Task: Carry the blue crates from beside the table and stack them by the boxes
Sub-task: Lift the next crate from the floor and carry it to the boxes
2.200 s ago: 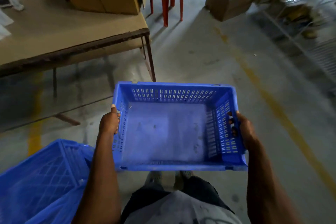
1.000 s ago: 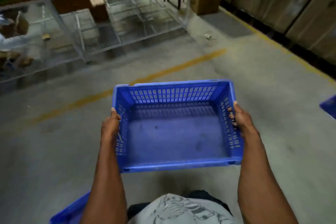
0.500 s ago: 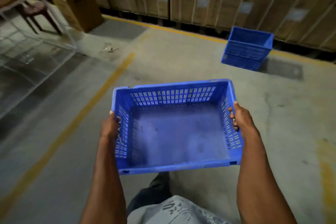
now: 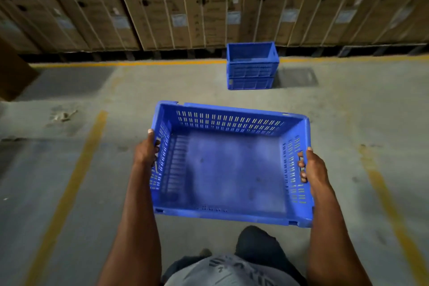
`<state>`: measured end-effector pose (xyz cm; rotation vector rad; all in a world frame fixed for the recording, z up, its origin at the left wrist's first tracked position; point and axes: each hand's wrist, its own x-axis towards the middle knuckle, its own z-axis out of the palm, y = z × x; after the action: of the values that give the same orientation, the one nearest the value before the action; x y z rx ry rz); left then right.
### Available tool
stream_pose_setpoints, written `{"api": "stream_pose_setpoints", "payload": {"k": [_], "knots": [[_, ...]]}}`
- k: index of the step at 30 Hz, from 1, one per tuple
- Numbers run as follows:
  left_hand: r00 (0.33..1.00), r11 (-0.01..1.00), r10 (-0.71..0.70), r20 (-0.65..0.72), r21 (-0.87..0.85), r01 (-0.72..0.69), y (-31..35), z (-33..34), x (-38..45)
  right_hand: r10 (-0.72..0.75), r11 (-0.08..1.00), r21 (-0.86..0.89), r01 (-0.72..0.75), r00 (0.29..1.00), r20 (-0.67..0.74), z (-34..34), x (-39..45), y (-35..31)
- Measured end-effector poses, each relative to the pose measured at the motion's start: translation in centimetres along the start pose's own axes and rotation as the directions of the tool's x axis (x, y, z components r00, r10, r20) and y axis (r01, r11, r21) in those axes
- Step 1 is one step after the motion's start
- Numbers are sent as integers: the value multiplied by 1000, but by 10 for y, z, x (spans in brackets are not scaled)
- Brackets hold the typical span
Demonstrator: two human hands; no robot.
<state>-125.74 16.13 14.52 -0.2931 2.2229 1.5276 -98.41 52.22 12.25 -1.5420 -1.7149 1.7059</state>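
An empty blue slotted crate (image 4: 229, 169) hangs at waist height in front of me, tilted a little down to the right. My left hand (image 4: 145, 150) grips its left wall, thumb over the rim. My right hand (image 4: 312, 166) grips the right wall, fingers hooked through the handle slot. Farther ahead a stack of blue crates (image 4: 251, 66) stands on the floor, right in front of a long row of tall cardboard boxes (image 4: 209, 4).
Bare concrete floor lies between me and the stack. Yellow floor lines (image 4: 69, 183) run along both sides and along the foot of the boxes. A brown carton corner (image 4: 14, 74) juts in at the left. Small debris (image 4: 63, 115) lies on the floor at left.
I have turned from the table and wire racks to face the boxes. The crate stack, off to the right before, now stands straight ahead. Both hands keep their grip on the crate.
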Motion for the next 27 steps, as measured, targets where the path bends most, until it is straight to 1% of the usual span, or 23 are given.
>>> {"api": "stream_pose_setpoints", "payload": {"k": [3, 5, 11, 14, 17, 20, 24, 27], "knots": [[999, 1000, -17, 28, 13, 16, 31, 45, 43, 32, 999, 2, -32, 998, -57, -3, 43, -18], [998, 999, -37, 42, 5, 37, 49, 78, 73, 46, 999, 13, -46, 996, -70, -5, 81, -34], [995, 995, -101, 10, -25, 101, 103, 179, 147, 51, 998, -18, -52, 997, -54, -8, 217, -103], [993, 992, -114, 10, -49, 114, 138, 220, 177, 37, 998, -40, -38, 999, -19, -10, 282, -149], [991, 989, -135, -22, -63, 134, 168, 252, 207, 23, 998, -66, -24, 1000, -9, -7, 338, -189], [990, 988, -135, -39, -81, 131, 201, 276, 241, 22, 999, -48, -21, 999, 30, 5, 385, -225], [990, 990, -130, -57, -65, 126, 241, 310, 298, 50, 998, -36, -49, 998, 41, 23, 452, -258], [992, 992, -119, -43, -55, 117, 272, 337, 353, 55, 998, -28, -54, 997, 50, 43, 505, -284]]}}
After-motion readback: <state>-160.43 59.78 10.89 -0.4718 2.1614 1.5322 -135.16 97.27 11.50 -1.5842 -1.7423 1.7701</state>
